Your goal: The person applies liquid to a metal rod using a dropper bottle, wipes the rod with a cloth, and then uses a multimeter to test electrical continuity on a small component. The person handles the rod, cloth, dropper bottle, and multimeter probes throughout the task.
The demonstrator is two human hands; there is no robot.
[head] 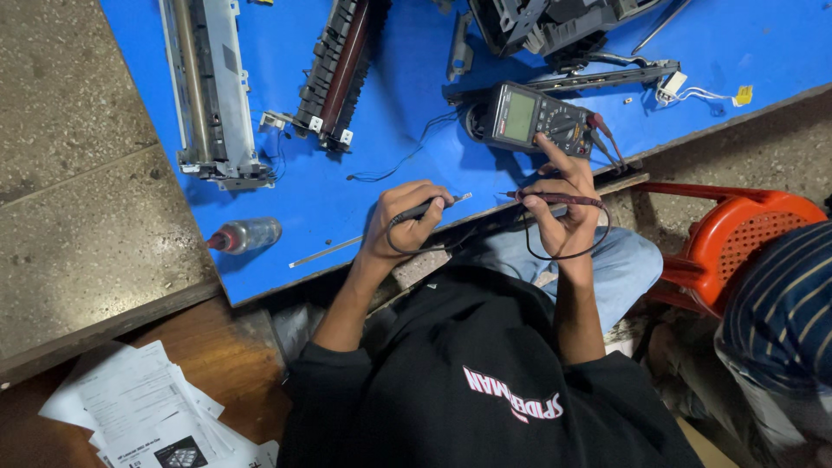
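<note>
A dark grey handheld multimeter with a pale green screen and a round dial lies flat on the blue table top, near its front edge. In the head view the camera looks down on a person in a black printed shirt seated at that edge.

The right hand is curled around a thin dark red test probe, held crosswise with its metal tip pointing toward the other hand, while its outstretched forefinger rests on the meter's dial. The left hand is closed around a thin black test probe whose metal tip points right, so the two tips face each other just apart over the table edge. Black leads loop down from both probes below the hands; whether they reach the meter cannot be traced.

Further back on the table lie a long grey metal roller assembly, a long black and dark red ribbed roller unit and a dark plastic machine casing. A small clear plastic bottle with a red cap lies on its side near the left front corner, with a thin metal rod beside it. An orange plastic chair stands to the right, next to another person's striped sleeve. White printed papers lie on a brown surface at lower left.
</note>
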